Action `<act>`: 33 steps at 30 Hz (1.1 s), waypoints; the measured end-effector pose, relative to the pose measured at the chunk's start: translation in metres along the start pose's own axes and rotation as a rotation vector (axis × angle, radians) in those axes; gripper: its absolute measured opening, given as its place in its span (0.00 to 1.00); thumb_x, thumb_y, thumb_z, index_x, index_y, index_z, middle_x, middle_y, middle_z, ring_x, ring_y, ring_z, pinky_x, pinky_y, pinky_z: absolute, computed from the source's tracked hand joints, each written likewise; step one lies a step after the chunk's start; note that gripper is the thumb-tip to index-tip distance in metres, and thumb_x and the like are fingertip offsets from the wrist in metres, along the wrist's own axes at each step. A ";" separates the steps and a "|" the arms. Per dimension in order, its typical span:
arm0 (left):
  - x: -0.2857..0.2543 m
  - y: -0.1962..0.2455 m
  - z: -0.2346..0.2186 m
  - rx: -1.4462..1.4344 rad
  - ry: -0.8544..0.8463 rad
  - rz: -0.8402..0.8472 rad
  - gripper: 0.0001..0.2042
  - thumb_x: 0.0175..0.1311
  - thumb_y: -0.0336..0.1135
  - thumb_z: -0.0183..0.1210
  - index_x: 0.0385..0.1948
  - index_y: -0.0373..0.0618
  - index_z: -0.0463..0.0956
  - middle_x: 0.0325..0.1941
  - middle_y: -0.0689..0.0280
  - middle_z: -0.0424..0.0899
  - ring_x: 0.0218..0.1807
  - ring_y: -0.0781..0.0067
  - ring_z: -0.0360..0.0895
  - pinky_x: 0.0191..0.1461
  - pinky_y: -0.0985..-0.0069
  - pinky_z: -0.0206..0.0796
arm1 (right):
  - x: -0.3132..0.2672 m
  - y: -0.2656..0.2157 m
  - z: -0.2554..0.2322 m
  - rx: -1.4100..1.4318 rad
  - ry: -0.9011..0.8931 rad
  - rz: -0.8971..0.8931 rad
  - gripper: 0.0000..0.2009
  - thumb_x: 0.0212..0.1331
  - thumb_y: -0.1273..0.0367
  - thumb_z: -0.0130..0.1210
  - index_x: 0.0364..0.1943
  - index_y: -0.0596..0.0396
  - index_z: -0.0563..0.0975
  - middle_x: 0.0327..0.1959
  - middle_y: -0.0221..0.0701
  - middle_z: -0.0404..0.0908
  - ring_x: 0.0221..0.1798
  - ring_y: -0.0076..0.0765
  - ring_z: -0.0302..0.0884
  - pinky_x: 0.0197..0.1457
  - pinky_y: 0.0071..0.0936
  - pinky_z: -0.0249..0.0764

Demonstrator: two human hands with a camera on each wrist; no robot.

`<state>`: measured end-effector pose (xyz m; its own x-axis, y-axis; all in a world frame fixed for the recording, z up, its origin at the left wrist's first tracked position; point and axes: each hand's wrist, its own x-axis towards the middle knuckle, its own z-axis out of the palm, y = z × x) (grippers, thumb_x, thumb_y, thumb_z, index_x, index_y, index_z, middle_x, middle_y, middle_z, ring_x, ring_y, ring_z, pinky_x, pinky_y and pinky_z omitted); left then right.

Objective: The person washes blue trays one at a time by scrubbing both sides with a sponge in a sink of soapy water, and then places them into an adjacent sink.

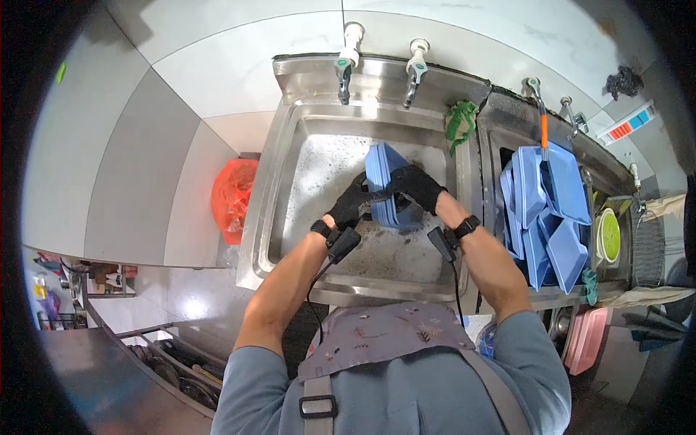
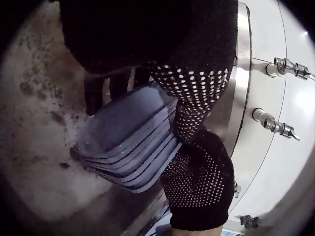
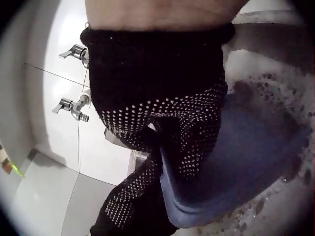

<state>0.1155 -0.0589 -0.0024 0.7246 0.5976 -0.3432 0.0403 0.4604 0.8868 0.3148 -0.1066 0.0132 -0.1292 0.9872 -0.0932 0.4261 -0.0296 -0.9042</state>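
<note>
Over the soapy water of the left sink, a stack of several blue plastic trays (image 1: 383, 163) is tilted on edge between both hands. My left hand (image 1: 353, 203), in a black glove with white grip dots, grips the stack from the left, its fingers reaching round the tray face in the left wrist view. From the other side my right hand (image 1: 417, 186), gloved alike, holds the trays at their edge, thumb and fingers around the rims in the right wrist view. Both thumbs meet near the rims. The lower end of the stack (image 2: 142, 182) hangs close over the foamy water.
A second sink on the right holds a pile of blue trays (image 1: 565, 254) and a green-lined round basket (image 1: 609, 235). Two taps (image 1: 344, 76) jut from the back wall. A green cloth (image 1: 461, 123) lies on the sink divider; a red plastic bag (image 1: 233, 199) is left of the sink.
</note>
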 end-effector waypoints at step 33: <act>-0.038 -0.002 -0.113 0.932 0.742 0.261 0.20 0.48 0.30 0.54 0.47 0.38 0.70 0.44 0.42 0.78 0.48 0.39 0.75 0.50 0.54 0.68 | -0.008 0.013 0.026 -0.802 -0.229 -0.038 0.21 0.53 0.58 0.52 0.46 0.58 0.77 0.45 0.50 0.79 0.49 0.56 0.76 0.55 0.45 0.71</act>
<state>0.0100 -0.0080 -0.0258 0.2282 0.9720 0.0550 0.6516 -0.1945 0.7332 0.2979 -0.1193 -0.0090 -0.2979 0.9267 -0.2293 0.9151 0.2087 -0.3451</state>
